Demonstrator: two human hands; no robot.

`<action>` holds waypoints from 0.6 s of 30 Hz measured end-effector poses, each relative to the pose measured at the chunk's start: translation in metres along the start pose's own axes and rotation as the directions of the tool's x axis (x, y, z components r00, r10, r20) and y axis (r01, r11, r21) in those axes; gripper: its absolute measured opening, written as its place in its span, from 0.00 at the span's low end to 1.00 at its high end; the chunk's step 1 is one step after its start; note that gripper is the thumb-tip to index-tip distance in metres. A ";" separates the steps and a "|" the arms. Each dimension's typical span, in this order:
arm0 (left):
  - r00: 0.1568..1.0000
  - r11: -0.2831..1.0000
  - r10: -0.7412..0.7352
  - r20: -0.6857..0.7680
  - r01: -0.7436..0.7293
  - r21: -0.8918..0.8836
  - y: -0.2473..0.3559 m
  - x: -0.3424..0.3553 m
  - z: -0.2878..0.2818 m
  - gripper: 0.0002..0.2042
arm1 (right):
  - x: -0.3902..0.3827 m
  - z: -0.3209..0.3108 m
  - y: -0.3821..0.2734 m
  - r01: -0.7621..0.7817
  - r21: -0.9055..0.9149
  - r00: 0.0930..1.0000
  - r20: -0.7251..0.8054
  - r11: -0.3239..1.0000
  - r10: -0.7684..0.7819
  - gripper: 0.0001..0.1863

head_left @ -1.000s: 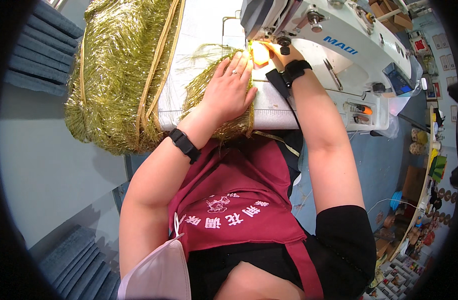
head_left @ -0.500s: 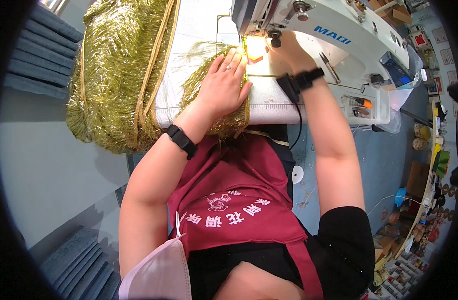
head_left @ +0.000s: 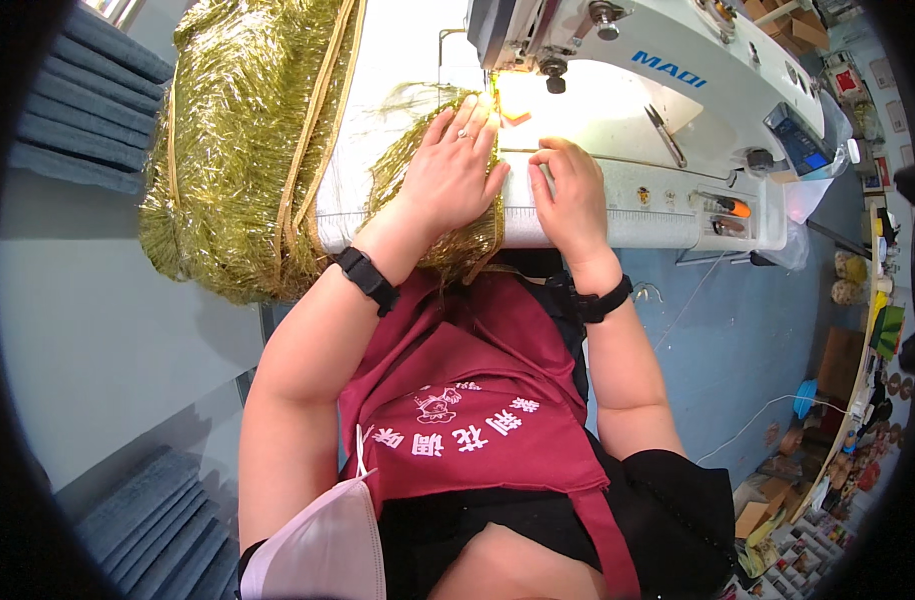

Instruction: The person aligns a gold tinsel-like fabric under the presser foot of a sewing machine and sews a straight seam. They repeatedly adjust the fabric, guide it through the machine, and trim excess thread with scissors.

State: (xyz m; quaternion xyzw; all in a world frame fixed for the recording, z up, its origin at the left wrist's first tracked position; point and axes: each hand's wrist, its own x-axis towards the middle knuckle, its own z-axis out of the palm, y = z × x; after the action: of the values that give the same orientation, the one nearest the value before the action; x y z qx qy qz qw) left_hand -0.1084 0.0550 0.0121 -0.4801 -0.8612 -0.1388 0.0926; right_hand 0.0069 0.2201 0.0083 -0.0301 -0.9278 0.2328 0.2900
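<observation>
Work at the machine, by your judgement and mine, part done: one gold tinsel fringe (head_left: 398, 155) lies flat on the white desk (head_left: 393, 50), its banded edge running up to the needle area of the sewing machine (head_left: 668, 65); whether any stitches are set in it cannot be told, the lamp's glare and your fingertips hiding that spot; a large tinsel heap (head_left: 233, 150), with gold bands along it, lies to the left, well apart from the needle, and seems to be stock not at the needle; the fringe's near end hangs over the front edge toward your lap. Your left hand (head_left: 456, 172): laid flat over the fringe, palm down, fingers long and close together, thumb set apart; pressing on it, not clamped round it. Your right hand (head_left: 571, 195): near the front edge, right of the fringe and apart from it; fingers loosely bent, thumb near the forefinger, and you show nothing in them; whether their tips meet, cannot tell. Also listed: an orange piece (head_left: 517, 120), just beside the needle area; a dark slim tool (head_left: 665, 135), lying under the machine's arm.
</observation>
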 end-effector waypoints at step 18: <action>1.000 1.000 0.004 -0.006 -0.004 0.002 0.000 0.001 0.002 0.27 | -0.001 0.001 0.000 0.021 -0.032 1.000 -0.013 0.999 -0.021 0.07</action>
State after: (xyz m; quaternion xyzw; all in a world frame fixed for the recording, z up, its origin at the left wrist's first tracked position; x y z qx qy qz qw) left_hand -0.1089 0.0561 0.0105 -0.4812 -0.8602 -0.1390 0.0958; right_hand 0.0073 0.2193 0.0072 -0.0266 -0.9297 0.2146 0.2980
